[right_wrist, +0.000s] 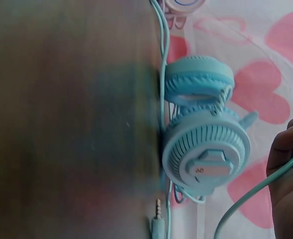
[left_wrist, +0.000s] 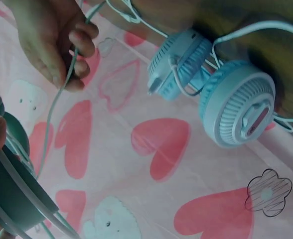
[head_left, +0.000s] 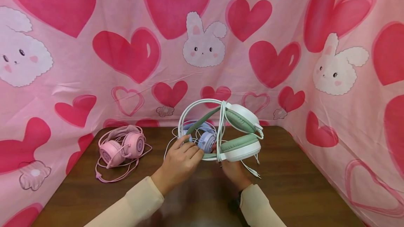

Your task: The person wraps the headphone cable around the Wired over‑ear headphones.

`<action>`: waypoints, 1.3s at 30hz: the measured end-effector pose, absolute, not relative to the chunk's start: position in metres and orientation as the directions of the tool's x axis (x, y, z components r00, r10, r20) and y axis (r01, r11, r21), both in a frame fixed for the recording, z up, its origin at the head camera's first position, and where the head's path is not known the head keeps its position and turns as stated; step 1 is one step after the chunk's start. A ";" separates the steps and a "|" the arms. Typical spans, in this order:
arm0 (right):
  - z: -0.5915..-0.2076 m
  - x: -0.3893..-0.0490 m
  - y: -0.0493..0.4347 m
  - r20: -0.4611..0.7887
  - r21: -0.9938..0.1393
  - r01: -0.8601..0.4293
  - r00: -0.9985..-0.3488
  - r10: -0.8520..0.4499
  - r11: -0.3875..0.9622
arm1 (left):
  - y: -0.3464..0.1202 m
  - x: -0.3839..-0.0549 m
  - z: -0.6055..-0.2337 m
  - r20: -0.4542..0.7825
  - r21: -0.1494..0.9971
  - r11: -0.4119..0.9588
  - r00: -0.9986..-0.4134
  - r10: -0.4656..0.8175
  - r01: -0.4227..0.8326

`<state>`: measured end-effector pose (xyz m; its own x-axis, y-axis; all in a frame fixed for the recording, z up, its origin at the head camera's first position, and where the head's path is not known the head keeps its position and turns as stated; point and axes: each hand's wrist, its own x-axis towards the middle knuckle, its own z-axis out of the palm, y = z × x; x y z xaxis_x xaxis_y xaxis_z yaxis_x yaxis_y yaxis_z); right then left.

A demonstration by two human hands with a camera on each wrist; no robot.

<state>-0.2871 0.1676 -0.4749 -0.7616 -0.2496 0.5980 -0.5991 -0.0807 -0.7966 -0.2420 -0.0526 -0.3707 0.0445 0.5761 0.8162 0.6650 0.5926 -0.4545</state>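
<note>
White headphones (head_left: 241, 152) with green ear pads are held up over the table, turned sideways. My left hand (head_left: 183, 160) grips their headband on the near left side. Several turns of white cable (head_left: 220, 129) wrap around the headband beside the ear cups. My right hand (head_left: 235, 174) is beneath the ear cups, partly hidden by them in the head view. In the left wrist view that right hand (left_wrist: 57, 47) has curled fingers around a strand of the cable (left_wrist: 54, 102). A plug end (head_left: 255, 173) hangs loose to the right of it.
Blue headphones (head_left: 206, 142) stand on the table (head_left: 284, 185) behind the held pair, partly covered by it. Pink headphones (head_left: 135, 145) with a looped cable lie at the left. A pink cloth (head_left: 236, 80) with hearts and rabbits hangs around the table's back and sides.
</note>
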 end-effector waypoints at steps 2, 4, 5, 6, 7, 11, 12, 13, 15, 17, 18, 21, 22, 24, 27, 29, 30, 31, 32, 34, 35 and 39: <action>-0.473 -0.284 0.161 0.547 -0.816 -0.573 -0.808 -0.219 0.079 | -0.052 -0.245 -0.370 0.810 -0.448 0.602 0.017 0.586 0.661; -0.464 -0.274 0.156 0.505 -0.804 -0.539 -0.842 -0.191 0.253 | -0.052 -0.247 -0.371 0.804 -0.443 0.610 -0.010 0.594 0.657; -0.458 -0.269 0.154 0.474 -0.808 -0.510 -0.860 -0.189 0.295 | -0.052 -0.248 -0.371 0.802 -0.441 0.613 -0.020 0.597 0.655; -0.453 -0.264 0.152 0.458 -0.805 -0.495 -0.869 -0.188 0.328 | -0.053 -0.250 -0.372 0.799 -0.436 0.615 -0.032 0.600 0.657; -0.448 -0.260 0.150 0.460 -0.799 -0.501 -0.865 -0.198 0.333 | -0.053 -0.251 -0.372 0.795 -0.436 0.620 -0.043 0.605 0.653; -0.442 -0.254 0.148 0.533 -0.753 -0.592 -0.805 -0.262 0.288 | -0.053 -0.256 -0.375 0.787 -0.447 0.632 -0.058 0.615 0.633; -0.444 -0.255 0.147 0.567 -0.727 -0.630 -0.776 -0.276 0.274 | -0.053 -0.258 -0.376 0.785 -0.452 0.635 -0.059 0.617 0.627; -0.445 -0.255 0.147 0.587 -0.711 -0.653 -0.755 -0.292 0.262 | -0.053 -0.260 -0.376 0.783 -0.455 0.638 -0.062 0.619 0.621; -0.444 -0.255 0.146 0.601 -0.699 -0.675 -0.733 -0.317 0.237 | -0.052 -0.263 -0.377 0.782 -0.457 0.641 -0.065 0.620 0.617; -0.443 -0.255 0.145 0.602 -0.696 -0.684 -0.721 -0.342 0.218 | -0.052 -0.266 -0.377 0.779 -0.459 0.648 -0.075 0.622 0.608; -0.443 -0.254 0.144 0.593 -0.704 -0.679 -0.723 -0.354 0.207 | -0.053 -0.268 -0.377 0.778 -0.458 0.651 -0.081 0.623 0.606; -0.441 -0.249 0.142 0.544 -0.743 -0.638 -0.753 -0.370 0.204 | -0.054 -0.272 -0.378 0.772 -0.460 0.660 -0.099 0.628 0.594; -0.441 -0.247 0.141 0.523 -0.757 -0.618 -0.768 -0.370 0.213 | -0.054 -0.274 -0.379 0.769 -0.461 0.662 -0.106 0.630 0.591; -0.439 -0.243 0.139 0.479 -0.788 -0.575 -0.798 -0.366 0.222 | -0.055 -0.276 -0.380 0.762 -0.460 0.665 -0.122 0.636 0.589; -0.438 -0.238 0.136 0.429 -0.815 -0.527 -0.828 -0.360 0.240 | -0.056 -0.280 -0.383 0.752 -0.464 0.667 -0.139 0.645 0.584; -0.437 -0.235 0.135 0.410 -0.823 -0.512 -0.836 -0.365 0.247 | -0.057 -0.282 -0.384 0.748 -0.466 0.668 -0.145 0.648 0.581; -0.437 -0.234 0.135 0.403 -0.821 -0.509 -0.838 -0.368 0.258 | -0.058 -0.284 -0.385 0.746 -0.467 0.669 -0.148 0.649 0.579; -0.437 -0.233 0.134 0.397 -0.822 -0.504 -0.841 -0.368 0.265 | -0.058 -0.285 -0.386 0.746 -0.468 0.670 -0.149 0.649 0.576; -0.436 -0.231 0.134 0.392 -0.823 -0.500 -0.843 -0.369 0.269 | -0.058 -0.286 -0.387 0.746 -0.468 0.671 -0.150 0.649 0.575; -0.436 -0.230 0.134 0.385 -0.822 -0.498 -0.843 -0.374 0.275 | -0.059 -0.289 -0.388 0.747 -0.468 0.673 -0.151 0.648 0.573; -0.435 -0.229 0.134 0.380 -0.824 -0.494 -0.845 -0.377 0.277 | -0.059 -0.290 -0.389 0.747 -0.469 0.675 -0.151 0.647 0.570; -0.435 -0.228 0.134 0.356 -0.838 -0.476 -0.847 -0.394 0.267 | -0.060 -0.293 -0.390 0.745 -0.475 0.685 -0.161 0.647 0.553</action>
